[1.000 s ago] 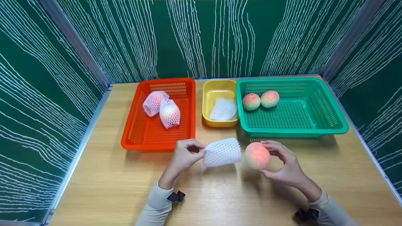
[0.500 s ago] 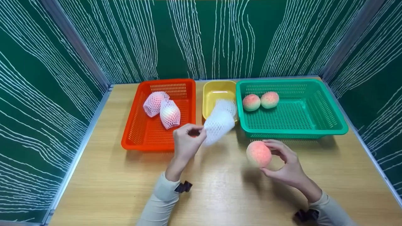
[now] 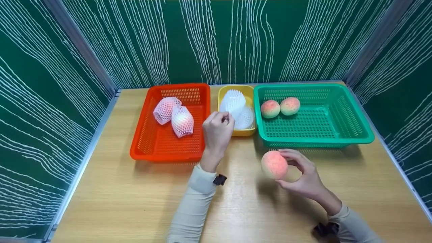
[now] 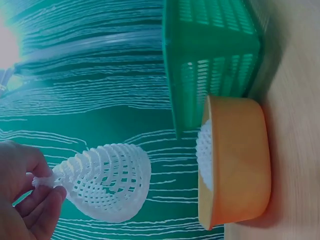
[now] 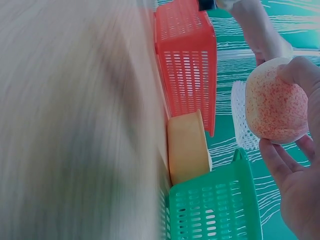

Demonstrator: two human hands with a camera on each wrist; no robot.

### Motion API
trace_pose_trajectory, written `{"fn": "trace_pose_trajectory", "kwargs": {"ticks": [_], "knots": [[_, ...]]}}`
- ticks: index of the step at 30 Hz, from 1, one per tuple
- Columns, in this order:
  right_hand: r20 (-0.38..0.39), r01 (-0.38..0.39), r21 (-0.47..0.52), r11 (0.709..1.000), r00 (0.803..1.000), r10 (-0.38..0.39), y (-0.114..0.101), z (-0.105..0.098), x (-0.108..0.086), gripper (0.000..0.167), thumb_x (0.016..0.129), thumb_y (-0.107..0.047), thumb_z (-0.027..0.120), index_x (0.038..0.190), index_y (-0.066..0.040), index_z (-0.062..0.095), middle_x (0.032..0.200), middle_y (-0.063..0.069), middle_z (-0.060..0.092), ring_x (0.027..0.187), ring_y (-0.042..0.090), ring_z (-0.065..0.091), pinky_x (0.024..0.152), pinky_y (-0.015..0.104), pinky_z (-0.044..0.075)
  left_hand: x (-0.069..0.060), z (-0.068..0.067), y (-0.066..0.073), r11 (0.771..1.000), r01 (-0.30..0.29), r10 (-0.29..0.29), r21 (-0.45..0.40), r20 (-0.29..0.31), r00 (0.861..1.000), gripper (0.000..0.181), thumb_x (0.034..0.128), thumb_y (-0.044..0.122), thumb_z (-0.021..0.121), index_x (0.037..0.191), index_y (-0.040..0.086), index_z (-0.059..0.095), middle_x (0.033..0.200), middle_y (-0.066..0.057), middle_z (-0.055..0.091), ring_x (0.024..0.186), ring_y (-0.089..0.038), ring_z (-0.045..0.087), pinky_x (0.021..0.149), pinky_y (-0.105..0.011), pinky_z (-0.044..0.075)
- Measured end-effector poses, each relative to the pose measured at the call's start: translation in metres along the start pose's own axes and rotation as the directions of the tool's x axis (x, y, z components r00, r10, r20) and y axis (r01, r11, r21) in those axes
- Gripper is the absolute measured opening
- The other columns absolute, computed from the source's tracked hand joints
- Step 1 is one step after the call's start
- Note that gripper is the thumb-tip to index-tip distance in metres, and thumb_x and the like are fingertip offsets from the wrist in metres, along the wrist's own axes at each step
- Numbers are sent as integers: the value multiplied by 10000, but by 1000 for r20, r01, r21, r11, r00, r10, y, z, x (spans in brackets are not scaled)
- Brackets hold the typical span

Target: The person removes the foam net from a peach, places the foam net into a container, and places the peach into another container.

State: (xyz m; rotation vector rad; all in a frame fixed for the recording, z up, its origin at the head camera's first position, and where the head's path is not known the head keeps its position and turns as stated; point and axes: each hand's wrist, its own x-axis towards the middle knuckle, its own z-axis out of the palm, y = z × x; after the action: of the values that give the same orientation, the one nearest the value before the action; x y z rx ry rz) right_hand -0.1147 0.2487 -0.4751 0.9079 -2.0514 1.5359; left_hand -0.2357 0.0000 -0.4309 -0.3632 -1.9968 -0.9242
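- Peach (image 3: 274, 164) is in the right hand (image 3: 303, 177), above the table (image 3: 135, 202) and short of the green basket's near left corner; thumb and fingers grasp opposite sides, probably to leave the face towards the left hand (image 3: 217, 130) uncovered.
- White foam net (image 3: 233, 100) is pinched by its gathered end in the left hand, over the yellow tub (image 3: 242, 133); such a slight grip seems meant to spare the mesh, whose other end flares wide.
- That tub, near the table's far edge between two baskets, carries more foam netting (image 3: 245, 118), presumably central for easy reach.
- Green basket (image 3: 317, 140), towards the far right corner, has two bare peaches (image 3: 290, 106) at its left end.
- Red basket (image 3: 162, 157), towards the far left corner, carries two netted peaches (image 3: 182, 122); separate baskets likely sort bare from wrapped.
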Motion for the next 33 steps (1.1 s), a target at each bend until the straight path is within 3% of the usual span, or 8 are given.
{"fn": "trace_pose_trajectory", "kwargs": {"ticks": [5,12,15,21,25,28,33], "knots": [[3,-9,1,1000,1000,9,0,2,0,796,421,204,852,1163,153,567,1169,339,547,1031,192,599,830,222,516,-2,23,-4,982,-104,100,160,31,994,47,790,42,716,747,48,735,729,-59,649,619,-186,637,604,-250,537],[6,3,24,1000,1000,-3,0,7,1,798,420,211,849,1164,163,563,1162,334,547,1033,204,600,821,239,524,-15,60,-21,926,-226,189,302,146,971,91,834,81,702,758,38,726,722,-71,627,639,-219,620,620,-287,537],[8,-2,24,1000,1000,2,0,8,1,797,423,217,844,1167,158,565,1165,329,548,1032,200,599,819,240,524,-23,71,-28,911,-242,180,335,207,962,114,824,90,694,723,43,717,694,-59,616,629,-226,615,604,-306,527],[5,-12,24,1000,1000,12,-1,7,-2,790,436,197,855,1169,159,562,1174,352,535,1040,204,597,827,238,522,-37,79,-38,921,-221,103,320,347,932,86,807,65,672,739,33,714,767,-64,606,639,-218,636,610,-310,543],[-1,-16,21,1000,1000,16,-1,7,-2,792,434,200,855,1169,157,563,1177,354,534,1042,206,597,829,238,522,-40,82,-38,930,-219,71,296,438,896,78,830,52,643,795,20,705,871,-85,642,661,-230,664,600,-321,559],[-4,-11,19,1000,1000,11,-1,6,-2,801,418,217,847,1165,160,563,1177,352,536,1044,209,598,824,246,526,-40,82,-39,923,-237,51,303,513,857,87,846,60,625,812,42,703,799,-72,660,659,-224,662,575,-325,549],[-16,-1,20,1000,1000,1,0,6,-2,812,398,241,832,1160,168,560,1172,350,537,1049,213,596,826,243,525,-39,82,-42,889,-284,0,359,620,785,215,927,198,576,806,85,713,716,-47,646,664,-218,636,584,-334,524]]}}
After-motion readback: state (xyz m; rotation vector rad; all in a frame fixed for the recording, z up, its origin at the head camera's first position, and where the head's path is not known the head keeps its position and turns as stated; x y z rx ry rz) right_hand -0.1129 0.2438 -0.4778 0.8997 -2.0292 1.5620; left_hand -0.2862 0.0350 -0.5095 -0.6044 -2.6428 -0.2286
